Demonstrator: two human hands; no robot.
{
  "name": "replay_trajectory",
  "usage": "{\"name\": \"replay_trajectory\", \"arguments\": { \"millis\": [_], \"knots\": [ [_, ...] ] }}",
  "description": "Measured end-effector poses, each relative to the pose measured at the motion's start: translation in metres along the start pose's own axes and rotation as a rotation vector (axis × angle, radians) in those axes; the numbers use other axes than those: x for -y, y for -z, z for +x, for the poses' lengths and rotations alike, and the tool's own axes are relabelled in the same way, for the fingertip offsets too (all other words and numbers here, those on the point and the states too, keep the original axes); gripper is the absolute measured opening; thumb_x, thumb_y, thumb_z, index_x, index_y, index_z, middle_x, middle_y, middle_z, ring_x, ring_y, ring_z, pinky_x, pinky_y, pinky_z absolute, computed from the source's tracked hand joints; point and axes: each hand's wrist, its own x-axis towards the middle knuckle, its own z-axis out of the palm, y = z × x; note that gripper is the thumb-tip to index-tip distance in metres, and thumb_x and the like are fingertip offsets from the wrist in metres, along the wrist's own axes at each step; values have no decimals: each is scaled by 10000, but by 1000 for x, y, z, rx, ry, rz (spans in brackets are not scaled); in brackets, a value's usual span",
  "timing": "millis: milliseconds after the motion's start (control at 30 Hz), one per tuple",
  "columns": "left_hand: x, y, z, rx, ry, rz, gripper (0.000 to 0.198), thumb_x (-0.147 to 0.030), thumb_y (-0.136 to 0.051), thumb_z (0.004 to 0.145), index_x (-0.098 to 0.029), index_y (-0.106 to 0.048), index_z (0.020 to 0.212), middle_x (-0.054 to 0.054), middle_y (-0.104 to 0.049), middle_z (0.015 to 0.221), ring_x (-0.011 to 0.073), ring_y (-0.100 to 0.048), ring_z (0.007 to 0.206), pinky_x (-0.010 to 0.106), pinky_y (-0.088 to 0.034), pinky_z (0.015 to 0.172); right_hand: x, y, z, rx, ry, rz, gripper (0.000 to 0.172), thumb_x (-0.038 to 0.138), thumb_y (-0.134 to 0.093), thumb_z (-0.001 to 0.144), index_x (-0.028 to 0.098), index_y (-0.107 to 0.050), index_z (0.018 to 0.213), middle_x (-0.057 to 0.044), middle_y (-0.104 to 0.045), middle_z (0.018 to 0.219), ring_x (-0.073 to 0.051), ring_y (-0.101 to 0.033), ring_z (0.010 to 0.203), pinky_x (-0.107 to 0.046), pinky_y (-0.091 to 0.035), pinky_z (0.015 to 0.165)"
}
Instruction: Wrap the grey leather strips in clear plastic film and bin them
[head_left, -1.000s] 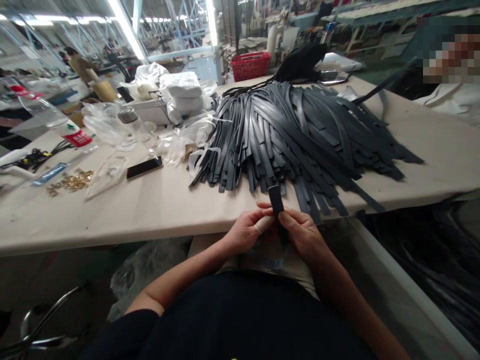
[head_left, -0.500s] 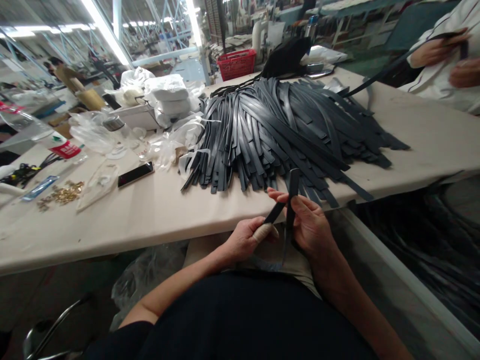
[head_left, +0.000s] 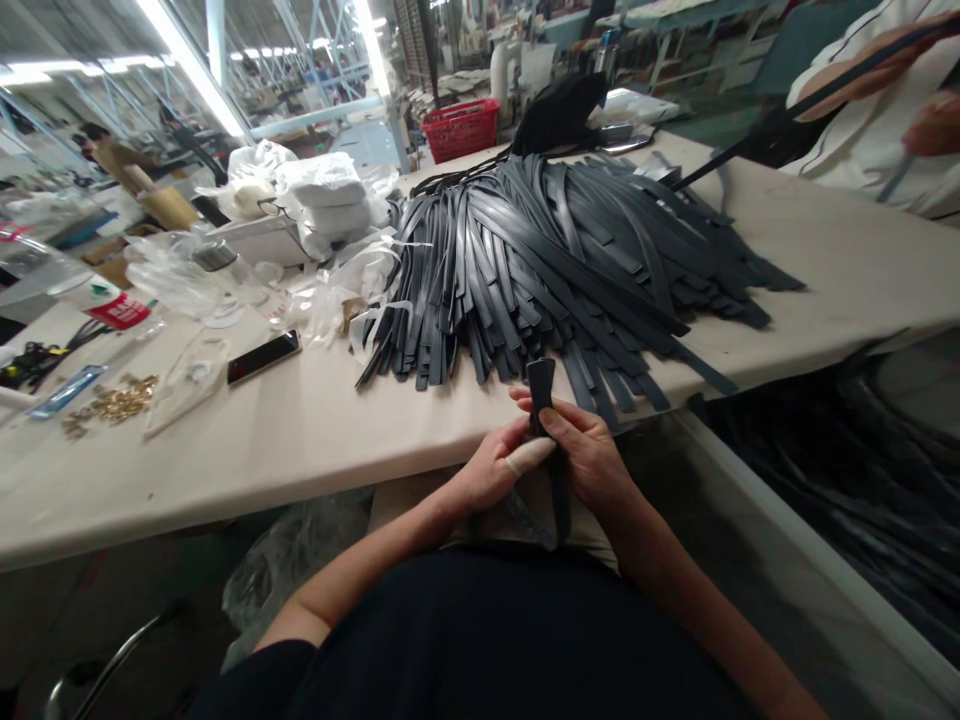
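Dark flat strap ends (head_left: 541, 382) stand up between my hands, just off the table's front edge. My right hand (head_left: 589, 448) pinches them between thumb and fingers, and a length of strap hangs below it. Pressed close on the other side, my left hand (head_left: 487, 468) is closed on the strap, its thumb in a pale finger cover (head_left: 529, 457). How the ends overlap is partly hidden by my fingers. Just beyond lies a large heap of dark straps (head_left: 525, 270), fanned toward me on the pale table (head_left: 315, 430).
Left on the table are a phone (head_left: 264, 357), small gold-coloured metal pieces (head_left: 124, 398), plastic bags (head_left: 341, 285) and a bottle (head_left: 124, 308). A red basket (head_left: 461, 130) stands behind the heap. At right, a person in white (head_left: 840, 110) holds a long dark strap.
My hands have come closer together, and the two crossed strap pieces now sit one against the other, ends up. The person at right has raised their strap.
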Motion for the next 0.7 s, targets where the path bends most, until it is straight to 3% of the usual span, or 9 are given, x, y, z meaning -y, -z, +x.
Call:
{"name": "replay_trajectory", "arguments": {
  "millis": [100,200,333,433,600,700],
  "knots": [
    [3,-5,1,26,35,46,520,-621,-660,805,-134,-639,987,25,-625,854,185,-568,818,289,-468,799,6,6,2,23,57,-89,189,440,-740,842,287,-809,930,-35,-757,1125,-234,-659,1097,-356,-486,977],
    [3,-8,0,25,30,123,515,-651,-554,866,-141,-621,862,9,-580,759,158,-528,733,267,-457,720,15,11,2,32,98,-134,183,436,-733,848,279,-811,900,-39,-774,1044,-228,-679,1034,-362,-490,962],
    [3,-9,-6,-23,65,144,503,-643,-490,905,-158,-619,864,-4,-556,679,142,-491,634,247,-441,626,25,11,-8,-4,161,-96,253,485,-703,861,255,-809,873,-46,-773,951,-221,-683,931,-365,-509,890],
    [7,-8,-7,-31,71,233,490,-635,-520,893,-163,-648,867,15,-594,707,168,-519,691,251,-451,660,29,9,-14,-3,265,-124,282,486,-656,900,250,-810,921,-47,-762,925,-216,-674,887,-400,-487,935],
    [9,-20,-11,95,106,253,492,-623,-528,886,-172,-693,779,39,-630,696,177,-528,649,273,-474,674,44,14,-17,-90,426,-51,217,434,-659,915,271,-803,909,-35,-760,925,-224,-676,944,-430,-455,986],
    [10,-28,-14,136,161,233,529,-683,-571,820,-177,-725,808,68,-693,780,218,-608,735,297,-508,731,62,26,-22,-180,483,24,181,428,-693,887,279,-793,864,-17,-765,913,-218,-690,929,-426,-479,982]
  ]
}}
